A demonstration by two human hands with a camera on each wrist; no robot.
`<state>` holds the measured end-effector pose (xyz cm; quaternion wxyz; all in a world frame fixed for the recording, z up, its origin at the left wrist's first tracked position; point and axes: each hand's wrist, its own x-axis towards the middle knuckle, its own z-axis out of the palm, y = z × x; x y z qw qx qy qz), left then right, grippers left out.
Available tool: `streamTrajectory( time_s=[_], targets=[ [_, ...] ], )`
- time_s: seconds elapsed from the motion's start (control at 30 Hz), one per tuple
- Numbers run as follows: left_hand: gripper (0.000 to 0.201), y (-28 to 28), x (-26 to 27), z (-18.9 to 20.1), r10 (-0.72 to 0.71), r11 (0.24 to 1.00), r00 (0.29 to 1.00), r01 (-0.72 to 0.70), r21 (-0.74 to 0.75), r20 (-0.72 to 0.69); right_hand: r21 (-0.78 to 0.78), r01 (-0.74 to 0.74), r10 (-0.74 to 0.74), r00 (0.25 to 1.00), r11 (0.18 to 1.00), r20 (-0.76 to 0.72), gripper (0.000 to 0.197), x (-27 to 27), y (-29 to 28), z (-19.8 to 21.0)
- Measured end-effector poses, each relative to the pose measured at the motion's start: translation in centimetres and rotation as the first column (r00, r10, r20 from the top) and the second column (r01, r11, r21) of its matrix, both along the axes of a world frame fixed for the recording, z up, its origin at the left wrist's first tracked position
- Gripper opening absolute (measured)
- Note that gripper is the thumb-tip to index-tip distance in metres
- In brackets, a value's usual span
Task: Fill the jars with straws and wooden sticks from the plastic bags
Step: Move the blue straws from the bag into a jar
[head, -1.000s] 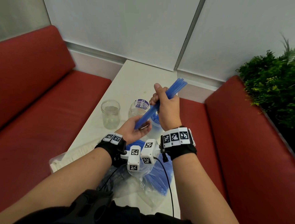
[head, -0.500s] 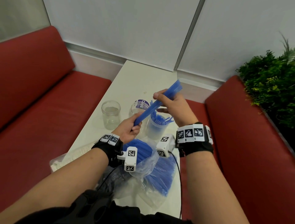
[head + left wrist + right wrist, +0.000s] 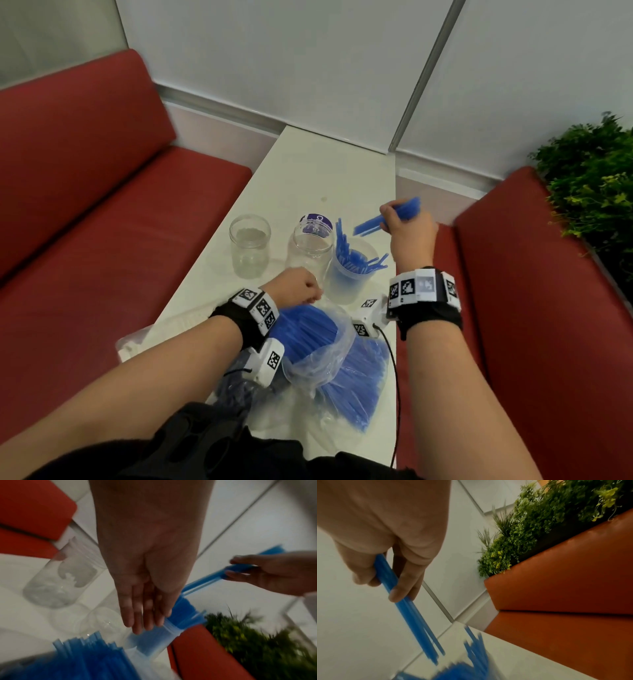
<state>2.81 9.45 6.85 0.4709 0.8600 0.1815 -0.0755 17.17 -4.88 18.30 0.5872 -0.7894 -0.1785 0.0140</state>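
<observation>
My right hand [image 3: 390,219] grips a bundle of blue straws [image 3: 380,222], tilted, just above and behind a clear jar [image 3: 346,287] that holds several blue straws. The right wrist view shows thumb and fingers [image 3: 402,588] curled round the bundle [image 3: 412,615], its lower end over the jar [image 3: 471,668]. My left hand [image 3: 305,291] is low by the jars and empty; its fingers [image 3: 145,622] hang straight, close to the filled jar [image 3: 154,642]. Two empty jars stand left of it: one plain [image 3: 249,246], one with a purple label [image 3: 310,246]. An open plastic bag of blue straws [image 3: 325,349] lies under my wrists.
The narrow white table [image 3: 308,171] runs between two red benches [image 3: 102,222] [image 3: 548,308]. A bag of pale sticks [image 3: 164,329] lies at the near left edge, and a dark bag [image 3: 236,387] lies close to me. Green plants [image 3: 592,192] stand at the right.
My left hand has let go of the bundle's lower end and dropped toward the bag. My right hand has carried the bundle to the right, over the jar with straws.
</observation>
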Motion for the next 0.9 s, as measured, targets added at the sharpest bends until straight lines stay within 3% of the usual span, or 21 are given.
streamTrajectory(
  time_s=[0.07,0.13,0.23,0.3,0.43,0.53,0.6,0.67,0.77,0.87,0.9],
  targets=[
    [0.017,-0.6,-0.2,0.1,-0.223,0.955,0.970,0.237,0.177,-0.093,-0.068,0.002,-0.005,0.999,0.998,-0.049,0.005,-0.5,0.6,-2.3],
    [0.028,-1.7,-0.3,-0.2,-0.387,0.842,0.894,0.442,0.310,-0.224,-0.191,-0.040,0.026,0.997,0.981,-0.073,0.007,-0.8,1.0,-4.3],
    [0.063,-3.2,-0.8,-1.9,-0.489,0.534,0.747,0.665,0.523,-0.450,-0.292,-0.095,0.074,0.994,0.952,-0.079,0.018,-1.0,1.2,-6.2],
    [0.069,-3.8,-1.1,-2.7,-0.483,0.389,0.714,0.694,0.605,-0.508,-0.291,-0.070,0.062,0.997,0.954,-0.037,0.028,-0.9,1.4,-6.6],
    [0.048,-4.4,-1.0,-2.9,-0.483,0.380,0.716,0.690,0.617,-0.504,-0.220,-0.035,0.069,0.986,0.975,0.150,0.029,-1.0,1.6,-7.0],
    [0.027,-4.7,-0.9,-2.4,-0.468,0.378,0.711,0.697,0.609,-0.524,-0.438,0.041,0.118,0.937,0.898,0.329,0.035,-1.3,1.8,-8.3],
    [0.026,-4.6,-1.1,-2.1,-0.452,0.369,0.729,0.677,0.637,-0.514,-0.693,0.012,0.222,0.943,0.721,0.247,0.048,-1.8,1.8,-9.6],
    [0.027,-4.6,-1.2,-1.9,-0.438,0.365,0.742,0.663,0.653,-0.508,-0.812,-0.072,0.299,0.946,0.579,0.128,0.062,-2.1,1.7,-10.9],
    [0.030,-4.7,-1.3,-1.7,-0.413,0.357,0.752,0.652,0.669,-0.513,-0.814,-0.077,0.317,0.939,0.576,0.135,0.069,-2.2,1.5,-11.6],
    [0.030,-4.8,-1.3,-1.6,-0.384,0.342,0.751,0.656,0.673,-0.537,-0.854,-0.117,0.329,0.942,0.507,0.066,0.073,-2.2,1.5,-11.6],
    [0.030,-4.8,-1.3,-1.6,-0.371,0.330,0.753,0.654,0.680,-0.544,-0.837,-0.111,0.318,0.945,0.536,0.079,0.070,-2.3,1.4,-11.5]
  ],
)
